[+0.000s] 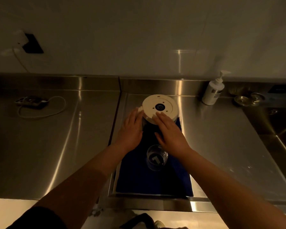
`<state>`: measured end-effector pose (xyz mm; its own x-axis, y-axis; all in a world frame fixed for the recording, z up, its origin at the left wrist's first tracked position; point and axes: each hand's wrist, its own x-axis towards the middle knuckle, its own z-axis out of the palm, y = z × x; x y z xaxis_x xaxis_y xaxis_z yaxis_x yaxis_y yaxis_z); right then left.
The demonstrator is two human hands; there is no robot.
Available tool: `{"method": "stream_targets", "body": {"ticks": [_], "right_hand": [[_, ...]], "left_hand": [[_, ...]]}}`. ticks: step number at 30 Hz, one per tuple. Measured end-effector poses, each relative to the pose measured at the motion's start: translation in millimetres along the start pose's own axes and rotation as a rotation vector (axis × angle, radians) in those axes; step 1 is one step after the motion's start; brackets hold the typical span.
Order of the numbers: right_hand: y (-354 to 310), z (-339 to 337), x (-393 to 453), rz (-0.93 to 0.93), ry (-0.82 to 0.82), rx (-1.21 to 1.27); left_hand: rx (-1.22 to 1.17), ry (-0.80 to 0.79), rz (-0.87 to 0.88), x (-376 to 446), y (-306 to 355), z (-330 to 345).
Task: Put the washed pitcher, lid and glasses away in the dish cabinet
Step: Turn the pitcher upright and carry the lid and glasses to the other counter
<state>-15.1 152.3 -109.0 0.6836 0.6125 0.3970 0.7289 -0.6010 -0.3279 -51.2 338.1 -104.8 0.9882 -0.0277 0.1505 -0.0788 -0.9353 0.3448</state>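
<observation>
The pitcher (160, 107) stands upside down at the far end of a blue mat (139, 180), its cream round base with a black centre facing up. My left hand (130, 129) lies with straight fingers against the pitcher's left side. My right hand (170, 131) rests flat on the near edge of the base, fingers straight. A clear glass (157, 158) stands on the mat just below my right wrist. No lid shows separately.
The mat lies in a recessed steel counter (221, 138). A white pump bottle (212, 91) stands at the back right, small metal cups (248, 99) beside it and a sink (284, 126) further right. A black device with a white cord (31, 101) lies at the left.
</observation>
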Motion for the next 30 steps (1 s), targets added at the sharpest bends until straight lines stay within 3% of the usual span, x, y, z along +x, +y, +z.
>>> {"method": "stream_targets", "body": {"ticks": [11,24,30], "right_hand": [[-3.3,9.1,10.2,0.024,0.082,0.002],[-0.8,13.4,10.2,0.045,0.102,-0.022],[11.0,-6.9,29.9,0.005,0.052,-0.013]], "left_hand": [[-0.109,-0.073,-0.024,22.0,-26.8,8.1],[-0.283,0.049,0.048,42.6,-36.6,9.9],[-0.252,0.096,0.035,59.6,-1.9,-9.8]]}}
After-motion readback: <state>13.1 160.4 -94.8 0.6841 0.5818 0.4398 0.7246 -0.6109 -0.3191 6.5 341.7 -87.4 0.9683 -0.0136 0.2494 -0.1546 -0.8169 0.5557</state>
